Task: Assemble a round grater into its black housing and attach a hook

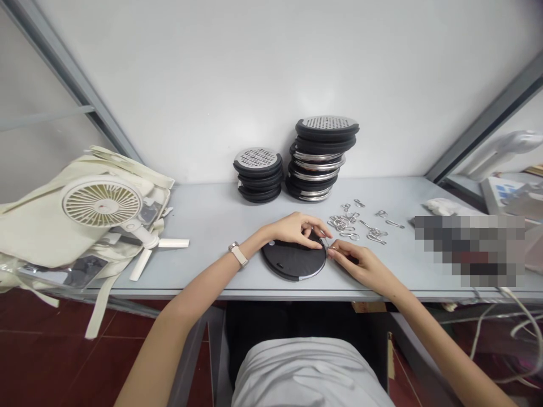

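Observation:
A round black disc [292, 261] with a shiny metal edge lies flat on the grey table near its front edge. My left hand [299, 229] rests over the disc's upper part, thumb and fingers curved around its right rim. Just right of that rim, my right hand [350, 260] pinches a small thin metal piece [326, 243] against the disc's edge. Behind my right hand lies a loose pile of metal clips and rings [344, 222], with more clips [376, 234] to its right.
Two stacks of round perforated discs, a short one [258, 175] and a taller one [322, 164], stand near the wall. A white fan [102, 204] lies on a cream bag [34, 226] at left. Blurred items, a box [500, 189] and cables [526, 311] are at right.

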Tool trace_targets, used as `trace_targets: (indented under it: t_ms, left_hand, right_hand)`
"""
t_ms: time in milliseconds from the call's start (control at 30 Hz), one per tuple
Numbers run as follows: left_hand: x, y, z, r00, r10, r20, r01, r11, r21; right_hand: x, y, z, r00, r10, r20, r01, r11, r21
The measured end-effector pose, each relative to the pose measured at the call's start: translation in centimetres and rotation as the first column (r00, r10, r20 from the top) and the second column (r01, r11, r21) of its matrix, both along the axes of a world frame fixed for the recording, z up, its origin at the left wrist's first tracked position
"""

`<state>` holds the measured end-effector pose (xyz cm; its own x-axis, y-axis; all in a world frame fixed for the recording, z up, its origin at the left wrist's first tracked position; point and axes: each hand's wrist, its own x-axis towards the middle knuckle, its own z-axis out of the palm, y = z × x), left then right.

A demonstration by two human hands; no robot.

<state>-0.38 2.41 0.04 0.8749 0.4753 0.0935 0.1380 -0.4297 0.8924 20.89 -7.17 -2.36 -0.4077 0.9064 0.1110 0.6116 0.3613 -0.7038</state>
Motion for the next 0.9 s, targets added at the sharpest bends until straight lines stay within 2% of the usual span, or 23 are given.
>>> trace_targets:
  t_ms: [267,900]
  left_hand:
    - [0.01,-0.25,0.4,0.999,0.036,-0.034,-0.036,0.999,-0.015]
    - [0.02,-0.12,0.15,0.999,0.035,-0.04,-0.035,0.999,0.007]
  right_hand:
    - [0.03,-0.11,-0.01,1.0,-0.015,-0.002,0.015,1.0,0.011]
    - [0.44,0.05,-0.29,0.999,-0.037,-0.04,0.038,0.999,0.025]
